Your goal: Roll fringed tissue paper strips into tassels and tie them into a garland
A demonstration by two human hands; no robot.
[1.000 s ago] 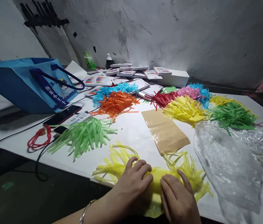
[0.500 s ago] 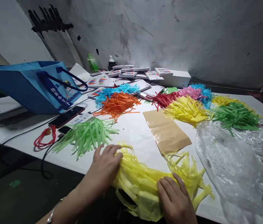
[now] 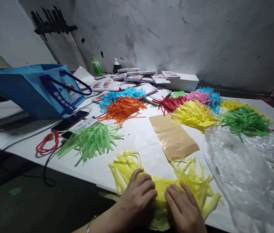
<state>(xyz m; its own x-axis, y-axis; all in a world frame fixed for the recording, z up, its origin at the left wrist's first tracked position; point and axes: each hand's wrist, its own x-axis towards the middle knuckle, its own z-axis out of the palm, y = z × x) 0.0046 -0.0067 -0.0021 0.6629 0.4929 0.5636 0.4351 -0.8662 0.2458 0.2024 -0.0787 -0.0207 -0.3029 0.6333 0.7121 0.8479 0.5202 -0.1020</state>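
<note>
Yellow fringed tissue paper lies at the near edge of the white table, its cut strips spreading out to the left and right. My left hand has its fingers curled over the plain middle band, thumb side hidden. Close beside it, my right hand presses bent fingers on the same band. Both hands grip the paper, and part of it hangs below the table edge between them. Beyond them lies a brown paper sheet. A light green tissue tassel rests to the left.
A crumpled clear plastic bag is at the right. Orange, yellow and dark green tassels lie farther back. A blue gift bag, a phone and a red cord occupy the left, with printed packs behind.
My left hand has moved right and nearer along the yellow paper, from its left fringe to the middle band beside my right hand. The left strips now lie spread on the table.
</note>
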